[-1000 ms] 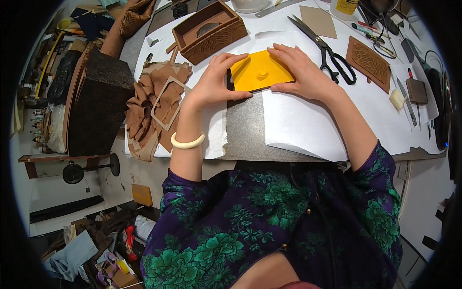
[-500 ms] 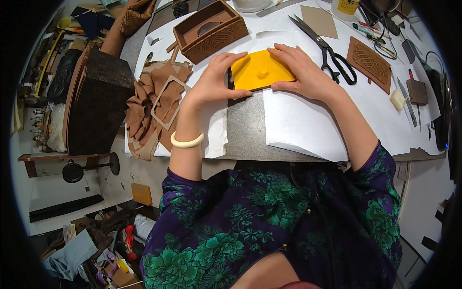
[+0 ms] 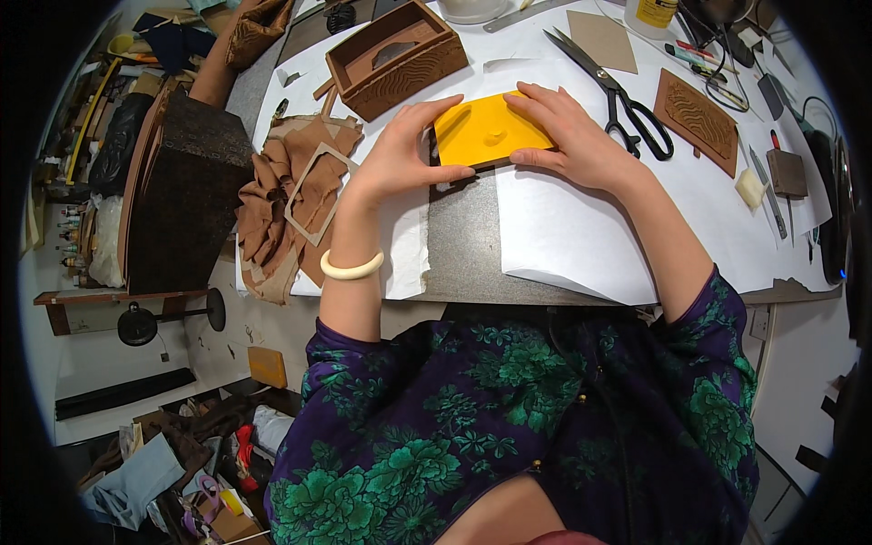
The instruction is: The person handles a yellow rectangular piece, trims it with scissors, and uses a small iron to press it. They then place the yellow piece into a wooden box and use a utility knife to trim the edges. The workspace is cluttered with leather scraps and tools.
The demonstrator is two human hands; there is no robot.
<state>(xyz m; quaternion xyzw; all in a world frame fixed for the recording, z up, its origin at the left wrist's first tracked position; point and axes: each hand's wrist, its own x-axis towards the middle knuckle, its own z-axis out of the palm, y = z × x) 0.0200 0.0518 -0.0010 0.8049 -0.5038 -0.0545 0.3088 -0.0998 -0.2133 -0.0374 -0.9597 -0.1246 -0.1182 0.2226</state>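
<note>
Between my two hands is a bright yellow rectangular panel with a small raised bump near its middle and a darker edge along the near side. My left hand [image 3: 400, 156], below a cream bangle [image 3: 352, 266], grips the left end of the yellow panel [image 3: 481, 118], thumb on the near edge and fingers at the far corner. On the other end, my right hand [image 3: 581, 145] has its fingers over the far right corner and its thumb along the near edge. The panel's underside is hidden. Just beyond my left hand stands an open brown box [image 3: 400, 91] with wavy relief on its side.
Crumpled brown leather [image 3: 272, 195] and a thin rectangular frame [image 3: 293, 211] lie left of my left arm. Large black scissors [image 3: 627, 104] rest beyond my right hand, near a brown panel with wavy relief [image 3: 698, 120]. White paper [image 3: 572, 236] covers much of the table.
The yellow panel and both hands have shifted very slightly left. My grip on it looks the same.
</note>
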